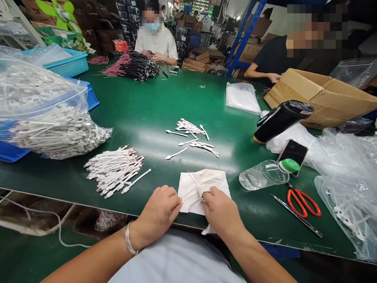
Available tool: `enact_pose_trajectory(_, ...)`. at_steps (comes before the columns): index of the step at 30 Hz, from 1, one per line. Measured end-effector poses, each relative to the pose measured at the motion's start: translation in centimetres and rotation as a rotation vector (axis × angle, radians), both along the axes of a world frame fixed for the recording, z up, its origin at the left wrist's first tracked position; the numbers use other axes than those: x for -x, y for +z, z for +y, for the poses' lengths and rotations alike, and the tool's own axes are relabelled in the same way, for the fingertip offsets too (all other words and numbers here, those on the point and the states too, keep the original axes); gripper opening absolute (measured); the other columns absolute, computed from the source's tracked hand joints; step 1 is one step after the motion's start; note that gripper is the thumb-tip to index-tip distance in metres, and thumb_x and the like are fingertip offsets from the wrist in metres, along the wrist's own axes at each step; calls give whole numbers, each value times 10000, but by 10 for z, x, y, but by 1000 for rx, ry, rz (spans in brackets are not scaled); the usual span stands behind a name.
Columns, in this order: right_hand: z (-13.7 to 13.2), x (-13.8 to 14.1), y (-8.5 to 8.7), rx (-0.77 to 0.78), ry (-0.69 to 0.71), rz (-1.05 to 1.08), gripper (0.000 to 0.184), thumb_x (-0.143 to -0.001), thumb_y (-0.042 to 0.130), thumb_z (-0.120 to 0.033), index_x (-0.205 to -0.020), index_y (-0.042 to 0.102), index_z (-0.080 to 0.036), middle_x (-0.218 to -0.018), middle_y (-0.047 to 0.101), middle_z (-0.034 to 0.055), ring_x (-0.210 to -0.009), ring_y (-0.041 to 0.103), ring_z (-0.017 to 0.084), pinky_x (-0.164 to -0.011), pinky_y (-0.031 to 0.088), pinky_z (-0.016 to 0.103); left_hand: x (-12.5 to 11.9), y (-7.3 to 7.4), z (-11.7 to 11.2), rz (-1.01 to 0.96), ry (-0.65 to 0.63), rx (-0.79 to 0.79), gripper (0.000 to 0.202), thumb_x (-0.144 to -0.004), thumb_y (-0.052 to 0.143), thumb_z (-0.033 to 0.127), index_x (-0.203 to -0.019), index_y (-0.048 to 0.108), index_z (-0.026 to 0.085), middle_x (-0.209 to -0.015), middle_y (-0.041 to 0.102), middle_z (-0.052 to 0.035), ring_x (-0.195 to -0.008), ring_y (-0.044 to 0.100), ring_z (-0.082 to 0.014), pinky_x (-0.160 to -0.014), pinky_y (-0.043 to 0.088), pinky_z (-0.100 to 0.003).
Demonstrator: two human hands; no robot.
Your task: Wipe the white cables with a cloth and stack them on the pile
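Observation:
A white cloth (219, 179) lies on the green table in front of me, its lower corner hanging past the front edge. My left hand (160, 206) is closed, thumb and fingers pinched at the cloth's left edge. My right hand (219, 208) grips a bunched fold of the same cloth. One short white cable (193, 180) lies slanted over the cloth, its lower end hidden in the fold by my right fingers. Beyond the cloth is a loose group of short white cables (188, 127). To the left sits a bigger pile of them (113, 171).
A bulging clear bag of cables (59, 129) stands far left. On the right are a clear bottle (260, 177), red-handled scissors (304, 202), a metal pen-like tool (296, 216), a phone (293, 155), a black tumbler (279, 122) and a carton (318, 96). Two people sit across the table.

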State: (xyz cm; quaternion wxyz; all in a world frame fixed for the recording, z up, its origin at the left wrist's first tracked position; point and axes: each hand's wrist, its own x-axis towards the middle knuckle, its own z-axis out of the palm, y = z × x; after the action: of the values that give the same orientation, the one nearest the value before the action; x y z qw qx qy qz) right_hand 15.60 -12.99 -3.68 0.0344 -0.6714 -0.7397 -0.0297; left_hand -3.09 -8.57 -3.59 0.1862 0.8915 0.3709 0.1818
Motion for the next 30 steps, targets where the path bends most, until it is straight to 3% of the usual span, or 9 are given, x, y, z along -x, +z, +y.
enact_pose_trajectory(2,0,4,2,31,16,33,195,-758,498,-59,-708,623,-201,-706,574,34,-638,506,150,-561,266,266,0,-1,0,-10,3,-1,193,-890,452,196,-778,608,169,-759,567,-26,-724,447,-153,-659,328,-301)
enact_pose_trajectory(6,-5,18,4,125,196,100,204,-733,496,-52,-700,621,-210,-706,579,18,-621,505,136,-548,263,261,0,-2,-1,-11,10,2,212,-892,448,198,-744,597,166,-754,567,-26,-725,453,-153,-657,328,-300)
enact_pose_trajectory(10,-8,0,5,94,14,113,206,-735,478,-50,-660,598,-201,-696,559,13,-617,502,134,-533,259,255,0,-1,0,-7,13,11,200,-891,450,206,-769,605,172,-760,569,-28,-731,458,-156,-667,340,-303)
enact_pose_trajectory(13,-10,-22,6,17,-89,239,200,-788,449,-89,-647,545,-194,-682,514,-8,-589,481,112,-534,290,231,0,-1,0,-4,17,17,180,-884,457,201,-789,607,176,-762,566,-26,-736,460,-158,-686,355,-309)
enact_pose_trajectory(17,-4,-28,5,-42,-103,275,208,-879,439,-238,-700,536,-197,-741,530,-4,-630,502,115,-576,341,219,-2,2,-2,39,39,13,160,-875,451,182,-795,589,172,-787,566,-28,-757,469,-165,-704,379,-314)
enact_pose_trajectory(22,7,-16,8,22,-91,57,163,-828,464,-106,-839,591,-206,-832,591,25,-788,556,160,-616,338,239,-11,15,-4,260,5,-4,160,-868,423,139,-806,569,155,-828,574,-59,-783,497,-193,-685,420,-313)
enact_pose_trajectory(26,6,-22,10,44,-60,16,188,-804,454,-70,-845,586,-197,-806,588,35,-751,561,172,-601,332,251,-22,29,-3,520,-20,63,183,-822,417,54,-869,570,144,-879,593,-83,-778,537,-223,-622,431,-321)
enact_pose_trajectory(30,3,-31,2,44,-61,14,165,-798,450,-89,-845,566,-196,-806,581,32,-723,566,165,-572,336,245,-18,36,0,558,0,53,189,-799,430,44,-878,573,141,-901,590,-86,-807,540,-226,-630,435,-314)
